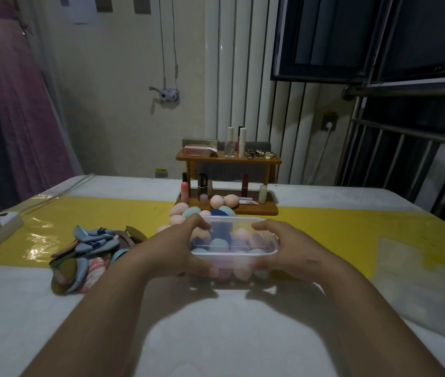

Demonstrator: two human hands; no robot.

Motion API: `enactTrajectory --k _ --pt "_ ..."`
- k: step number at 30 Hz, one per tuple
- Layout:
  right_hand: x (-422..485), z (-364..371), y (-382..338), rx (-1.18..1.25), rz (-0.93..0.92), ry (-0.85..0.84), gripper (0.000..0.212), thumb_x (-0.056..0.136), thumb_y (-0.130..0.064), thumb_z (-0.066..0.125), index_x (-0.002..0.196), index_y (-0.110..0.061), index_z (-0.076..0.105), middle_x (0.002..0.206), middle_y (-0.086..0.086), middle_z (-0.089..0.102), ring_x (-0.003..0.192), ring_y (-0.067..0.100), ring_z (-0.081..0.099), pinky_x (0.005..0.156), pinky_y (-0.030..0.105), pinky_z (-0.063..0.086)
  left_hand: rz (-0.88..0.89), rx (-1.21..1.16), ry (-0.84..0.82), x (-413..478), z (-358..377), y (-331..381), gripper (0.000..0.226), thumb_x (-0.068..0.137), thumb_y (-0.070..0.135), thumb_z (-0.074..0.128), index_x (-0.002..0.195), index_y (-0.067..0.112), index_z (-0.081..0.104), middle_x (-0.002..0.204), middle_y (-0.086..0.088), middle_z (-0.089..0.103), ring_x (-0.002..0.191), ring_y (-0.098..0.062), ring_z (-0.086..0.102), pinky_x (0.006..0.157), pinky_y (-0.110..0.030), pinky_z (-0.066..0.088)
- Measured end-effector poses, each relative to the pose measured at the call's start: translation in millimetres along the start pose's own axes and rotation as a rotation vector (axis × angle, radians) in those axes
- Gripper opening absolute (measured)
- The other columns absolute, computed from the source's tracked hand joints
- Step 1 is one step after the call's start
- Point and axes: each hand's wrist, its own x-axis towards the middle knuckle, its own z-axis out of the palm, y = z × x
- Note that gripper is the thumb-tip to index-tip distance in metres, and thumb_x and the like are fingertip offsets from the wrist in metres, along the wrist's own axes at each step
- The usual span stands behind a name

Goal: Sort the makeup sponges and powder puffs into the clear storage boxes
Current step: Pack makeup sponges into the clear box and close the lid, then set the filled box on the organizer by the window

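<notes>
Two bare hands gripped a clear box (234, 253) of makeup sponges (218, 245) at the middle of a table (216, 327).
The left hand (180, 248) and the right hand (289, 251) each curled round one short end of the box, thumbs on its near wall and fingers over its far rim. Loose sponges (179, 209) lay just behind it, before a wooden rack (226, 159) of cosmetics at the far edge. A heap of powder puffs (91, 246) lay toward the left edge.

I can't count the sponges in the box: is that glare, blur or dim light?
Head view: dim overall; the clear storage box walls haze the sponges inside; glare on the yellow strip, left; the left hand and right hand shade the box's near side; edges bend, wide-angle.
</notes>
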Motion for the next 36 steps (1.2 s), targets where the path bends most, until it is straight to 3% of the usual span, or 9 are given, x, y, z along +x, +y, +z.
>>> enactTrajectory --k 3,6,11,14,17,21,24,29,36 --pt "-3.4 -0.1 -2.5 0.224 0.027 0.015 0.071 0.072 -0.073 0.066 0.133 -0.037 0.052 0.135 -0.010 0.050 0.120 0.014 0.050 0.100 0.038 0.048 -0.046 -0.200 -0.013 -2.8 -3.6 -0.2 0.076 0.076 0.046 0.078 0.137 0.043 0.033 0.122 0.003 0.045 0.097 -0.017 0.060 0.076 -0.036 0.061" --pt "-1.7 3.5 -4.5 0.266 0.118 0.103 0.068 0.080 -0.060 0.069 0.139 -0.039 0.041 0.122 -0.009 0.049 0.110 0.017 0.055 0.090 0.039 0.055 -0.181 -0.465 0.087 -1.5 -3.3 0.0 0.070 0.082 0.056 0.065 0.142 0.035 0.035 0.126 0.000 0.049 0.103 -0.026 0.060 0.074 -0.039 0.060" --pt "3.2 5.6 -6.0 0.336 0.389 0.102 0.052 0.079 -0.043 0.066 0.124 -0.034 0.042 0.095 0.007 0.065 0.068 0.022 0.062 0.062 0.034 0.054 -0.401 -0.659 0.247 6.5 3.0 1.3 0.025 0.094 0.025 0.056 0.110 0.006 0.060 0.099 -0.020 0.066 0.079 -0.035 0.070 0.067 -0.048 0.062" --pt "2.9 0.3 -6.7 0.320 0.438 0.176 0.034 0.084 -0.031 0.056 0.115 -0.024 0.048 0.095 0.006 0.060 0.075 0.023 0.060 0.060 0.031 0.050 -0.392 -0.576 0.315 8.1 11.4 11.9 0.017 0.089 0.018 0.055 0.100 0.006 0.061 0.091 -0.020 0.068 0.069 -0.031 0.070 0.055 -0.034 0.061" --pt "4.2 -10.0 2.7 0.208 0.435 0.307 0.023 0.086 -0.026 0.051 0.108 -0.018 0.056 0.098 0.006 0.060 0.084 0.025 0.055 0.070 0.034 0.045 -0.339 -0.660 0.279 9.5 26.6 25.4 0.013 0.086 0.016 0.059 0.095 0.009 0.064 0.088 -0.018 0.071 0.070 -0.033 0.072 0.071 -0.047 0.062" --pt "2.7 -19.1 14.7 -0.062 0.492 0.450 0.039 0.090 -0.019 0.049 0.127 -0.025 0.061 0.130 0.008 0.058 0.113 0.032 0.053 0.090 0.034 0.044 -0.226 -0.835 0.082 12.9 49.2 39.8 0.034 0.085 0.024 0.072 0.116 0.025 0.060 0.109 -0.016 0.065 0.089 -0.035 0.071 0.075 -0.048 0.061" --pt "-1.9 -20.8 17.2 -0.331 0.467 0.607 0.038 0.091 -0.016 0.050 0.121 -0.032 0.067 0.131 0.003 0.052 0.116 0.031 0.047 0.097 0.035 0.039 -0.214 -1.048 -0.041 18.5 59.4 47.6 0.039 0.089 0.027 0.071 0.124 0.031 0.055 0.118 -0.016 0.063 0.092 -0.038 0.071 0.080 -0.049 0.060" --pt "-0.1 -20.0 10.9 -0.340 0.473 0.561 0.033 0.094 -0.031 0.048 0.119 -0.027 0.069 0.125 0.004 0.054 0.106 0.029 0.057 0.076 0.030 0.041 -0.236 -1.059 -0.065 36.9 65.8 56.7 0.046 0.091 0.029 0.068 0.132 0.033 0.049 0.123 -0.009 0.059 0.096 -0.034 0.070 0.082 -0.045 0.060" --pt "3.7 -17.6 22.4 -0.310 0.514 0.524 0.042 0.099 -0.033 0.037 0.134 -0.029 0.059 0.147 0.001 0.044 0.128 0.030 0.037 0.105 0.037 0.033 -0.272 -1.063 -0.017 71.2 89.0 83.0 0.046 0.092 0.028 0.066 0.134 0.038 0.050 0.125 -0.011 0.059 0.099 -0.033 0.069 0.081 -0.044 0.061"
